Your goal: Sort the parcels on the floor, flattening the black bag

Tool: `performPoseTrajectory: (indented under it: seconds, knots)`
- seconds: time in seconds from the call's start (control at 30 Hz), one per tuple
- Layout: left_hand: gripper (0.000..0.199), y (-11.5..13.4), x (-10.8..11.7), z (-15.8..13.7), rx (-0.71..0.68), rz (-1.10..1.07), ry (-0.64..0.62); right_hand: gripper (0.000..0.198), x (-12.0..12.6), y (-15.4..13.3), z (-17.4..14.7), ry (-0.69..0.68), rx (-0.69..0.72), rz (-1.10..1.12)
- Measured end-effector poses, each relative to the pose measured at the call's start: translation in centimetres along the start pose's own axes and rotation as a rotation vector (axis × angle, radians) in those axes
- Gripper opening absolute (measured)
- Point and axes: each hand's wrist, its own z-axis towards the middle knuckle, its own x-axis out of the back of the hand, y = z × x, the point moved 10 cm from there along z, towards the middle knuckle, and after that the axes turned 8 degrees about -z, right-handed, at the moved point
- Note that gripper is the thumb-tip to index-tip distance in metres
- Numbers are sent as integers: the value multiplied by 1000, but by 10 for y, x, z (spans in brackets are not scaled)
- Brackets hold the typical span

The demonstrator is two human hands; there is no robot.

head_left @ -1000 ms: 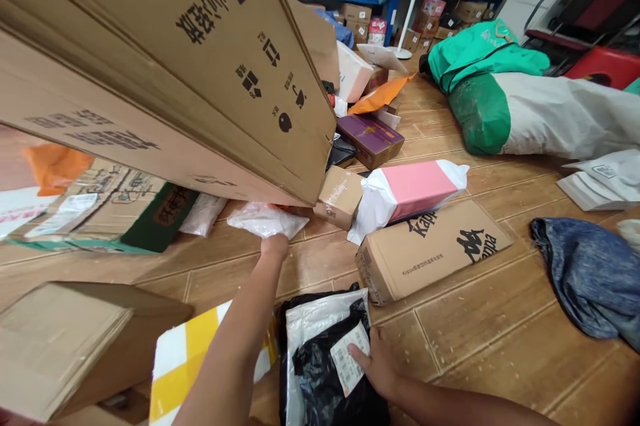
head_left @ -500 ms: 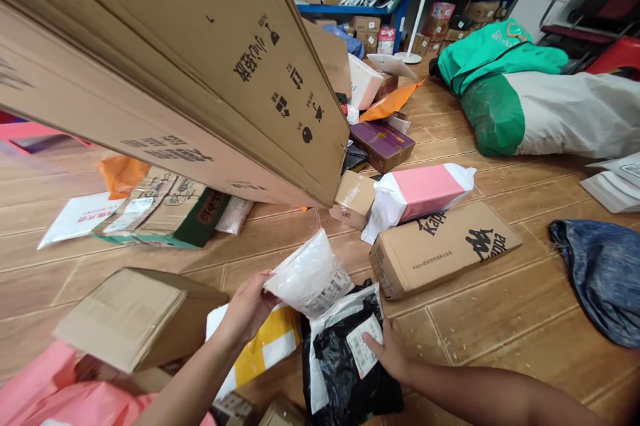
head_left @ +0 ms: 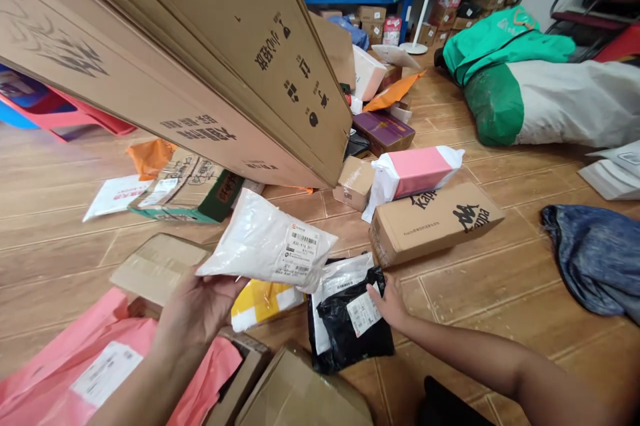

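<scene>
Nearest the camera, the risk sits in the left hand [head_left: 197, 309]: it grips a slick white parcel [head_left: 267, 245] by one end only, so the free end with the shipping label sticks out unsupported over the floor [head_left: 500, 293]. That film looks slippery, and I judge it could slide out of the grip and drop onto the pile below. Fingers curl under the near end, thumb on top, closed on the bag and holding it clear of the floor.

Just right of it, the right hand [head_left: 393, 303] lies flat and spread, fingertips pressing the black parcel [head_left: 345, 333] beside its white label. It holds nothing, just pins. Lean harder and that loose plastic may skid on the boards.

Under the white parcel lies a yellow-and-white bag [head_left: 260, 303], with a pink bag [head_left: 100, 366] and plain cartons crowding the near left corner.

Further out, a brown Kappa box [head_left: 435, 223] lies flat on the floor, a pink-and-white package [head_left: 415, 173] just behind it.

Overhead, a big cardboard box [head_left: 190, 59] tilts across the top left, its corner hanging above the small parcels. If that tips, it lands right on the sorting spot. Shelves stand at the far wall.
</scene>
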Motion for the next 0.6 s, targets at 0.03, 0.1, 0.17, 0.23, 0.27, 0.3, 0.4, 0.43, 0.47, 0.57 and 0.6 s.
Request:
performPoseTrajectory:
  seconds: [0.03, 0.1, 0.17, 0.23, 0.27, 0.3, 0.4, 0.43, 0.47, 0.57, 0.6]
  knots:
    - [25, 1, -3, -7, 5, -33, -7, 69, 15, -8, -7, 66, 30, 47]
    - [25, -4, -5, -21, 23, -78, -5, 69, 33, -30, -26, 79, 118, 192]
    - [25, -24, -3, -38, 62, -89, 25, 77, 26, -60, -48, -163, 168, 456]
    - [24, -60, 4, -58, 137, -70, 55, 87, 11, -90, -72, -492, 82, 819]
    - [22, -82, 7, -70, 184, -46, 46, 89, 9, -101, -79, -588, -3, 993]
    - [19, -106, 10, -83, 237, -11, 10, 85, 13, -105, -80, -613, -98, 1135]
    - [20, -174, 13, -118, 354, 180, -305, 59, 38, -80, -64, -468, -320, 1276]
    - [27, -191, 17, -128, 347, 284, -434, 52, 46, -63, -59, -426, -368, 1257]
    - [32, -205, 25, -132, 292, 428, -536, 48, 55, -41, -55, -393, -409, 1231]
    - [51, -222, 63, -115, -46, 976, -531, 42, 76, 29, -48, -326, -493, 1151]
    - [64, -224, 76, -104, -147, 1143, -461, 41, 80, 50, -48, -329, -510, 1126]
